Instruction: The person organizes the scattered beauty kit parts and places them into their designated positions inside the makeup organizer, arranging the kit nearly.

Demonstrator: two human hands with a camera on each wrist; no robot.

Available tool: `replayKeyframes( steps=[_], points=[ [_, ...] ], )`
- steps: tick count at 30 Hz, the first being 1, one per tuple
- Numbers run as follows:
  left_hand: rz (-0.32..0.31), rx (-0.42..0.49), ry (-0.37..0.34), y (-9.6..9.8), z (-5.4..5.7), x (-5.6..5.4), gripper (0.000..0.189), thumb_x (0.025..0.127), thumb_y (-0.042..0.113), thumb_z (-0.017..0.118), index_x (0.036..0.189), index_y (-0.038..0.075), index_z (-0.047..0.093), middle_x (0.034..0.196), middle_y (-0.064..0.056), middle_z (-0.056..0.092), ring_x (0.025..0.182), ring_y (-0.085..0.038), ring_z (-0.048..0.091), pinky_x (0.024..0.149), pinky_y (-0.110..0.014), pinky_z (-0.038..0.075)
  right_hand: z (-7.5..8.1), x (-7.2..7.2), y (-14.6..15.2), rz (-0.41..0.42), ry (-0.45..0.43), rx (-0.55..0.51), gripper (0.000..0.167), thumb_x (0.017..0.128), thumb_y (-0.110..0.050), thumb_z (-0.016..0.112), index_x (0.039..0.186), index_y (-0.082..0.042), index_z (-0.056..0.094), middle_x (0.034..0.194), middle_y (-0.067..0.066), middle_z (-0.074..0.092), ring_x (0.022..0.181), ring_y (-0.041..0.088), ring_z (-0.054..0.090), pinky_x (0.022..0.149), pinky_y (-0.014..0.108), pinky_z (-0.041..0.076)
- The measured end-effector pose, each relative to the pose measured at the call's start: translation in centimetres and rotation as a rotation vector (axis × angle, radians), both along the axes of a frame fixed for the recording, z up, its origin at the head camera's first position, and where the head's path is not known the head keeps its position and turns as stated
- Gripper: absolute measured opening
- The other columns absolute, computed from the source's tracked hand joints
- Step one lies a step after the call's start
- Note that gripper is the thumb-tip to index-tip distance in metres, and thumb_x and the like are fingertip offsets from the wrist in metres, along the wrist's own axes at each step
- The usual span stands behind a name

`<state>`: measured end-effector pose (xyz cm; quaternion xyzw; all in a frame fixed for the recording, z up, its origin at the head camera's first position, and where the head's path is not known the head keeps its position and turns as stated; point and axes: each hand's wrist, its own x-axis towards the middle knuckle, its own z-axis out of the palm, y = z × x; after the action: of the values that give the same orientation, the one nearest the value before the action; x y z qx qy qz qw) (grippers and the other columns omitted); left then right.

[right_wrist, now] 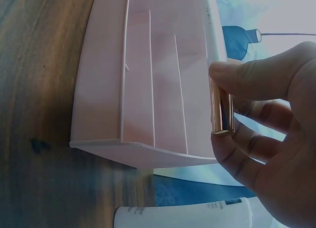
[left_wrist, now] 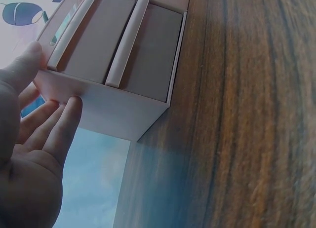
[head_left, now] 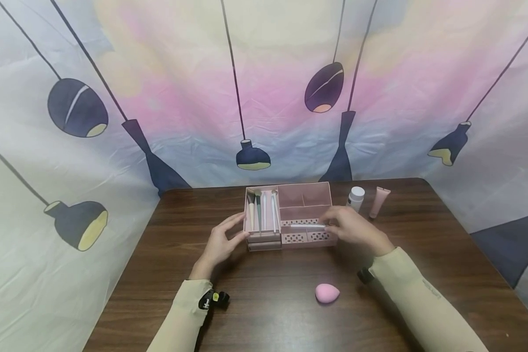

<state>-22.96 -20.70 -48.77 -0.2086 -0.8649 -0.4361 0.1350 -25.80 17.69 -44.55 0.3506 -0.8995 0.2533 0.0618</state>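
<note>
A pink desk organizer stands toward the back of the table, with brushes lying in its left tray. My right hand pinches a slim white cosmetic tube by one end, above the organizer's right-hand compartments. In the right wrist view that pinched end is a shiny rose-gold piece between thumb and fingers. My left hand rests at the organizer's left front corner, its fairly straight fingers against the side wall. Two drawers face front, both pushed in.
Behind my right hand stand a white bottle and a pink squeeze tube. A pink makeup sponge lies nearer the front on the dark wooden table. A printed cloth hangs behind the table.
</note>
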Motion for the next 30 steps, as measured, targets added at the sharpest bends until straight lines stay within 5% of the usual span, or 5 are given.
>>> replayKeyframes(
  steps=[30],
  points=[
    [0.001,0.017,-0.009,0.0,0.1,0.2,0.052,0.087,0.021,0.075,0.136,0.014,0.058,0.140,-0.007,0.057,0.130,-0.027,0.052,0.109,-0.045,0.041,-0.1,-2.8,-1.6,-0.069,-0.023,0.011,0.018,0.083,-0.004,0.072,0.100,-0.010,0.075,0.097,0.003,0.070,0.088,0.019,0.065,0.078,0.038,0.056]
  ],
)
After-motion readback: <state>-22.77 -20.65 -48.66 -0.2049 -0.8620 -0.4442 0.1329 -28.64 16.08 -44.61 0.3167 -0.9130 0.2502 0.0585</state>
